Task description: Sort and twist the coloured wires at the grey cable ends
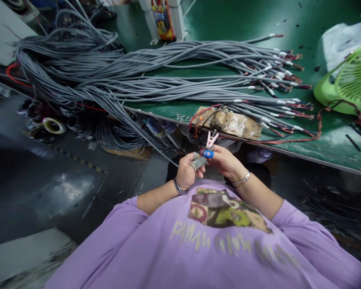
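My left hand (187, 171) is closed in front of my chest, its thumb and a finger wrapped in grey tape. A grey cable (164, 154) runs down from the bench into this hand. My right hand (226, 161) pinches close beside it, with a blue band around one finger; what lies between its fingertips is hidden. Just beyond the fingertips a small pink clip (211, 139) stands up with its two prongs spread. Whether the right hand touches the clip, I cannot tell. The cable's end is hidden by my fingers.
A large bundle of grey cables (156, 86) with stripped ends lies across the green bench (222, 24). At the bench edge sits a tape-covered block (237, 124). On the right are a green fan (351, 80) and a plastic bag (343, 42). Cable coils (120, 138) lie below the bench.
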`<act>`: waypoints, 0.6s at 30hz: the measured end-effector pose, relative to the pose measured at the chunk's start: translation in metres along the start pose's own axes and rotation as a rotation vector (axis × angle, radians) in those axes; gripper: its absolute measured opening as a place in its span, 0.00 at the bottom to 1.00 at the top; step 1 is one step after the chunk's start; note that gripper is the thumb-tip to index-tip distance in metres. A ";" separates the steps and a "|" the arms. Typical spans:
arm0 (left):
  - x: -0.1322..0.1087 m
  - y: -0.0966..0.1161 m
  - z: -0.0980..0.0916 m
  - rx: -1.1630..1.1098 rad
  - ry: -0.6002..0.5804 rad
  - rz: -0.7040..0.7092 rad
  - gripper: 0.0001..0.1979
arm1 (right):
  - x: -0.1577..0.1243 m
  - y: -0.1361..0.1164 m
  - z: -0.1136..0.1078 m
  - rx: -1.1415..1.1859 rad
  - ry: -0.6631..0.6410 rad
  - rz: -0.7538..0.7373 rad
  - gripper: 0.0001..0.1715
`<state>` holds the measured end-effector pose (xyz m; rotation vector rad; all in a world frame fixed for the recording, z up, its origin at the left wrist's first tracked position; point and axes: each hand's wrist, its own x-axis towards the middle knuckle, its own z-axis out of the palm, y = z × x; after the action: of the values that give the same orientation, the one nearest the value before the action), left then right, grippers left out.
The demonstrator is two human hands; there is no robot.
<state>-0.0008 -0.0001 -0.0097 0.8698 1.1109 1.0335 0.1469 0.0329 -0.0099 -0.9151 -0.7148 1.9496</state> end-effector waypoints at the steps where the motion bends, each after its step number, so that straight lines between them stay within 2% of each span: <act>1: 0.000 -0.001 0.000 0.003 0.009 -0.001 0.19 | -0.001 0.001 0.002 -0.004 0.024 -0.022 0.20; 5: -0.001 -0.001 0.001 -0.034 0.056 -0.022 0.20 | -0.005 0.004 0.004 -0.057 0.083 -0.114 0.17; 7: -0.002 0.001 0.001 -0.071 0.065 -0.028 0.20 | -0.008 0.004 -0.001 -0.077 0.065 -0.146 0.17; 10: -0.002 0.006 0.002 -0.118 0.069 -0.029 0.20 | -0.007 0.003 -0.013 -0.022 -0.007 -0.108 0.21; 13: -0.003 0.010 0.005 -0.145 0.057 -0.033 0.20 | 0.001 -0.001 -0.022 0.119 0.047 -0.014 0.27; 15: -0.003 0.012 0.008 -0.149 0.032 -0.043 0.19 | 0.009 -0.004 -0.020 0.157 0.094 0.014 0.30; 18: -0.002 0.012 0.013 -0.152 -0.006 -0.043 0.19 | 0.020 -0.006 -0.007 0.175 0.094 -0.047 0.31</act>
<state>0.0090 0.0005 0.0049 0.7244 1.0279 1.0641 0.1481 0.0541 -0.0160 -0.8685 -0.4986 1.8812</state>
